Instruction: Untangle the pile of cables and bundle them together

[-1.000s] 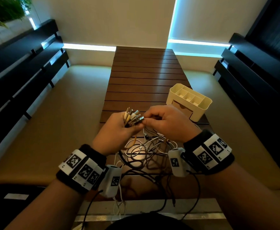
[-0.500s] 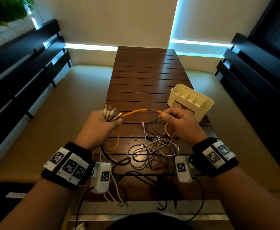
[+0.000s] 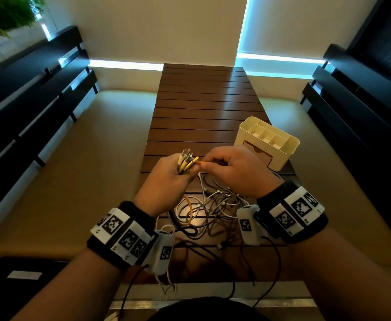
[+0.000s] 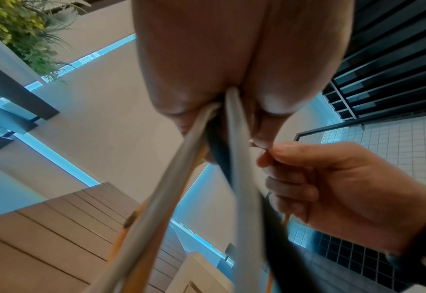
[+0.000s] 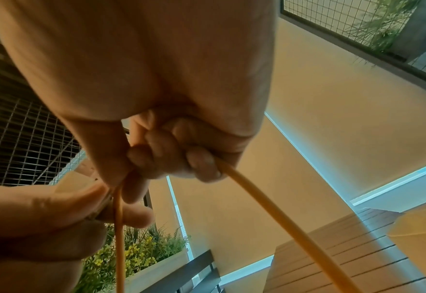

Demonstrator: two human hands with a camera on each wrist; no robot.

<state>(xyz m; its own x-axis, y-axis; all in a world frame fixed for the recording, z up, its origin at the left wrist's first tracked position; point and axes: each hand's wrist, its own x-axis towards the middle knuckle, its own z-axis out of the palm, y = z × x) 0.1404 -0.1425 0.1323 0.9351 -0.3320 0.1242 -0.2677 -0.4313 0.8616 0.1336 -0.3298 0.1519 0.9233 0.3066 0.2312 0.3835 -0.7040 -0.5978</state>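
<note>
My left hand [image 3: 166,179] grips a bunch of cable ends [image 3: 186,162], their plugs fanning up out of the fist. White, orange and dark cables [image 4: 239,178] hang from that fist in the left wrist view. My right hand [image 3: 233,170] sits right beside it and pinches the orange cable [image 5: 269,210] close to the bunch, fingers curled round it. Below both hands a tangle of white, grey, black and orange cables [image 3: 210,209] lies on the brown slatted table [image 3: 201,112].
A cream desk organiser [image 3: 267,142] with compartments stands on the table just beyond my right hand. Dark benches [image 3: 27,93] line both sides of the room. Black wrist-camera leads [image 3: 213,262] trail over the table's near edge.
Half a second ago my hands were apart with the orange cable stretched between them. Now they have come together, the right hand sliding along the orange cable up to the bunch.
</note>
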